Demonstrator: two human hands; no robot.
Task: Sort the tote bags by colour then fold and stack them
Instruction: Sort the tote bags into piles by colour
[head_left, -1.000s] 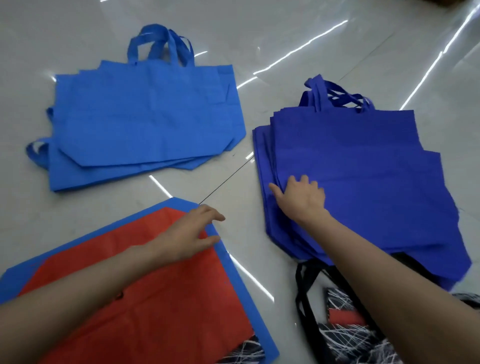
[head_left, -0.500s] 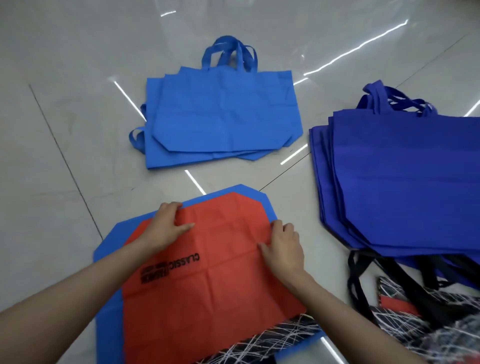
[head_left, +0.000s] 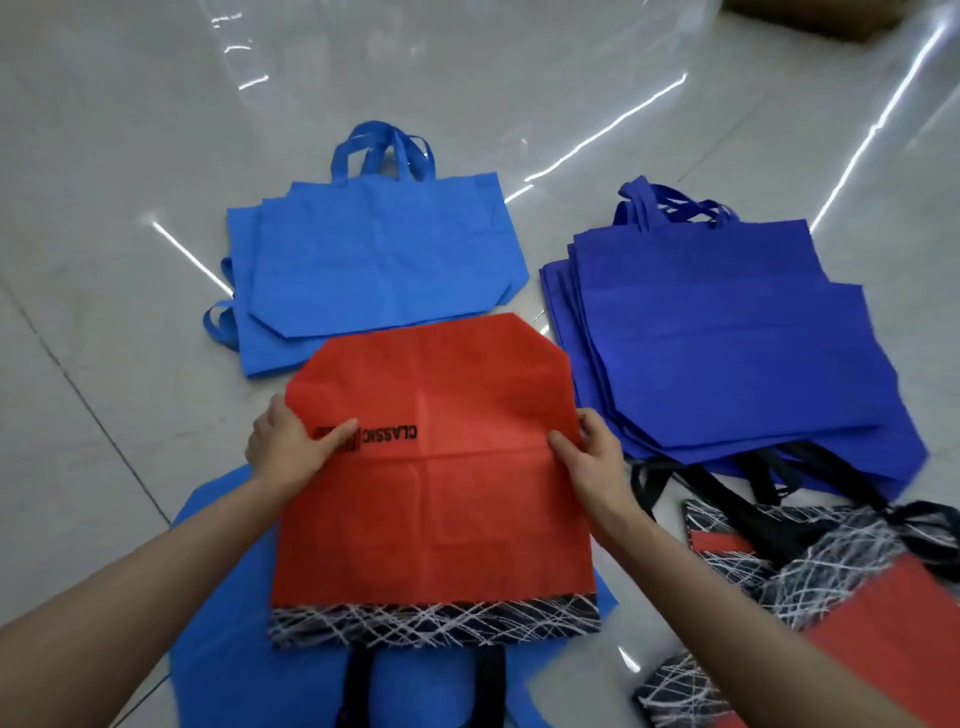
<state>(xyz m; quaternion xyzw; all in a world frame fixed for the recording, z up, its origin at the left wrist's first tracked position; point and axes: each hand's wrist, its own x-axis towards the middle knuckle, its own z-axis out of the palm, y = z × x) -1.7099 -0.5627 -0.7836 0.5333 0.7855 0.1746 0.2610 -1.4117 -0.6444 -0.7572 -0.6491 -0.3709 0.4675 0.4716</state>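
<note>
The left thumb (head_left: 337, 435) lies flat on top of the fabric, the other fingers hidden beneath it, so the left edge is pinched. The right thumb (head_left: 562, 448) presses down likewise while the right fingers (head_left: 592, 422) curl round the right edge. The left hand (head_left: 288, 452) and the right hand (head_left: 595, 460) thus both grip the red non-woven tote bag (head_left: 431, 499). It is spread flat between them, printed side up, with the black word CLASSIC reading upside down.

Its band of black fabric with white scribbled lines (head_left: 434, 621) and its black handles (head_left: 358, 686) point toward the person. Beneath it lies a light-blue bag (head_left: 228, 649) on the glossy grey tiled floor (head_left: 104, 182). In this view the red bag's far edge overlaps the stack of light-blue tote bags (head_left: 379, 270). To the right lies the stack of dark-blue tote bags (head_left: 727, 338) — and nearer, beside the right forearm, a loose heap of red and black-patterned bags (head_left: 841, 571).
</note>
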